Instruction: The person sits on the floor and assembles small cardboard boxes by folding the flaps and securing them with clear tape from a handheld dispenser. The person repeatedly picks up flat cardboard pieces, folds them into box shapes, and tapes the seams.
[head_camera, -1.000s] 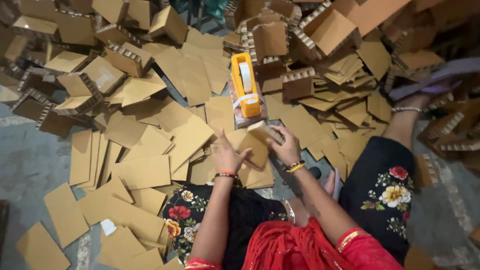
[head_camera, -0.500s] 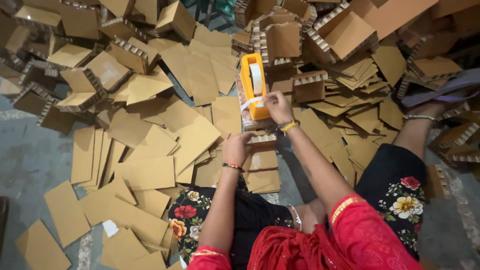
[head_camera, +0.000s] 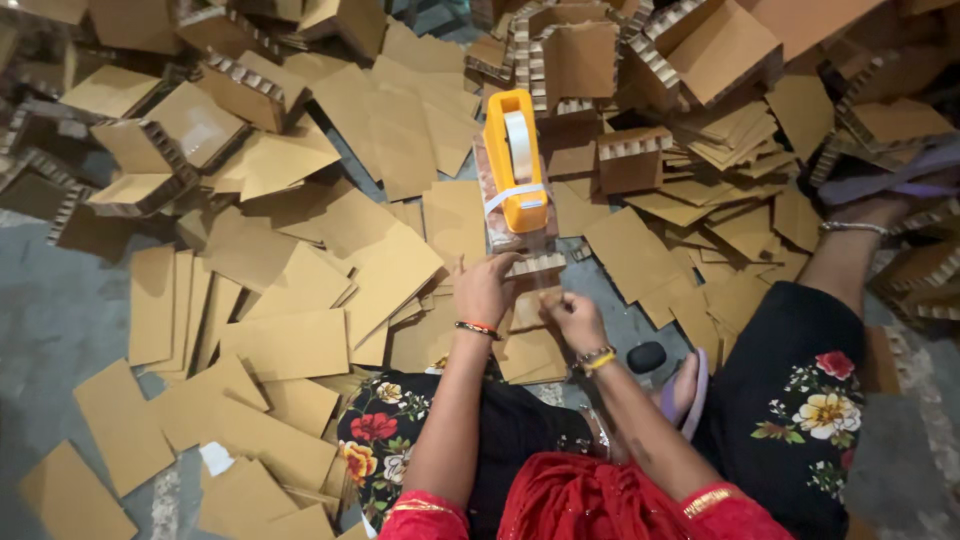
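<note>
1. Down on the grey floor (head_camera: 60, 300), a person sits with flat brown cardboard sheets (head_camera: 290, 345) scattered all around and folded corrugated boxes (head_camera: 570, 60) heaped further back.
2. Left hand (head_camera: 485, 290) is curled over a small corrugated cardboard piece (head_camera: 535, 265), fingers pressing on it, so it's closed on that piece.
3. Right hand (head_camera: 572, 312) sits just beside it, fingers pinched together. Looks like it's got a strip of clear tape, but it's too thin to tell for sure.
4. That cardboard piece lies right at the near end of a yellow tape dispenser (head_camera: 515, 160), which stands on a block just past the hands.
5. More sheets are stacked under the hands, between the knees.
6. Purple sandal (head_camera: 690, 385) and a small black object (head_camera: 646, 356) sit by the right leg.
</note>
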